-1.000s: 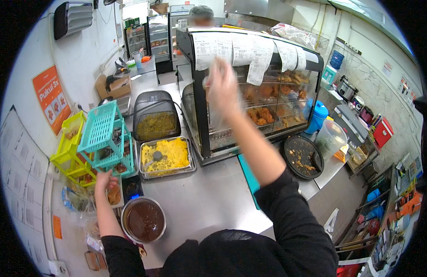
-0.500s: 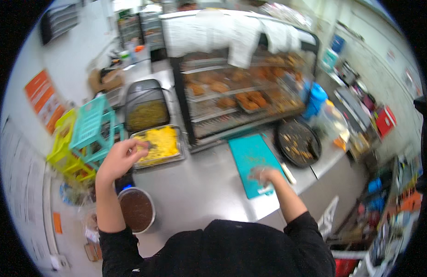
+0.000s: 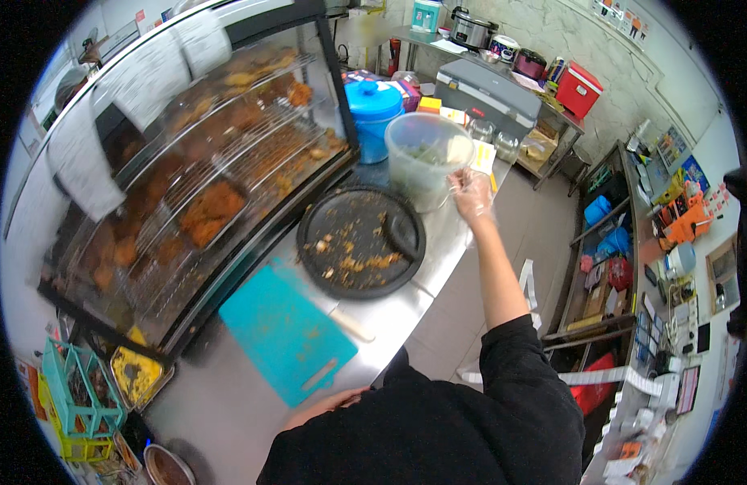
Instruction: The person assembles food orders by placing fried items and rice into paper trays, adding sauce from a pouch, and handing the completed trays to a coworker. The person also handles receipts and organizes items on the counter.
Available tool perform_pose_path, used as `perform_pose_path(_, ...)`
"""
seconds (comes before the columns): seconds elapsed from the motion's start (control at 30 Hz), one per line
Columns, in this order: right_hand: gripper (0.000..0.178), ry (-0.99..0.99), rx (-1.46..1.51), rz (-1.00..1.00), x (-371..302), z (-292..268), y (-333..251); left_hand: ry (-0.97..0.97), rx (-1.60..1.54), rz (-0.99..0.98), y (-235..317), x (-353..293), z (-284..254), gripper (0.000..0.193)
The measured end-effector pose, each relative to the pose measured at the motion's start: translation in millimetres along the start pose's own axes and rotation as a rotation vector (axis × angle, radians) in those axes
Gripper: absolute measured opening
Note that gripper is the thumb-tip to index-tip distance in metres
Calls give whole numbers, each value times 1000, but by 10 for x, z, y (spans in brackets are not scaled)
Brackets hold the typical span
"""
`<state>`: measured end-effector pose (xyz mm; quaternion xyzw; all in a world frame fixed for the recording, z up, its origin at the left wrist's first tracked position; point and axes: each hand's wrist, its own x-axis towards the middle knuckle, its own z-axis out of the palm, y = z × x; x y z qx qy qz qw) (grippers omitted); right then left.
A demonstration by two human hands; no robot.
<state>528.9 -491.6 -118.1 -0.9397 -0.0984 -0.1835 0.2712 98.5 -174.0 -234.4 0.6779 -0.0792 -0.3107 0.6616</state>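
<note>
My right hand (image 3: pixel 470 194), in a clear plastic glove, is closed at the side of a translucent plastic tub (image 3: pixel 414 174) just below its rim. Dark green contents show through the tub's wall. Only a bit of my left hand (image 3: pixel 345 399) appears, low at the near end of the teal cutting board (image 3: pixel 280 331); my body hides its fingers. A round black pan (image 3: pixel 329 271) with brown crumbs and a dark scoop-like tool (image 3: pixel 402 236) stands between board and tub. A knife with a pale handle (image 3: pixel 353 325) lies between board and pan.
A glass heated cabinet (image 3: pixel 204 190) with fried food borders the counter on the left. Behind the tub stand a blue lidded bucket (image 3: pixel 373 121) and a grey cooler box (image 3: pixel 486 97). A tray of yellow food (image 3: pixel 137 376) sits lower left. Cluttered shelving (image 3: pixel 632 267) stands across the floor at right.
My view has swung to the right. My right hand has gone from above the cutting board to the plastic tub. My left hand has left the yellow food tray and is mostly hidden.
</note>
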Motion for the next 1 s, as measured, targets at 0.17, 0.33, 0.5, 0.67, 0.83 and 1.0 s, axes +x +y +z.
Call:
perform_pose_path(0.17, 46, 120, -271, -148, 896, 310, 105, 87, -105, -248, 127, 898, -58, 60)
perform_pose_path(0.33, 58, -639, -186, -108, 1400, 448, -17, 301, 64, -281, 725, 1139, -449, 55)
perform_pose_path(0.5, 50, -60, 253, -208, 2022, -51, 647, 384, 19, -261, 1191, 1298, -756, 48)
perform_pose_path(0.67, 44, -65, 152, 18, 3689, 516, 1520, 612, -33, -257, 1532, 1519, -799, 42)
perform_pose_path(0.83, 38, -690, -185, -505, 4886, 2782, 1663, 992, -37, -230, 1511, 2014, -715, 41)
perform_pose_path(1.0, 59, -672, -496, -640, 4785, 3638, 2075, 854, -48, -247, 1545, 2590, -542, 51)
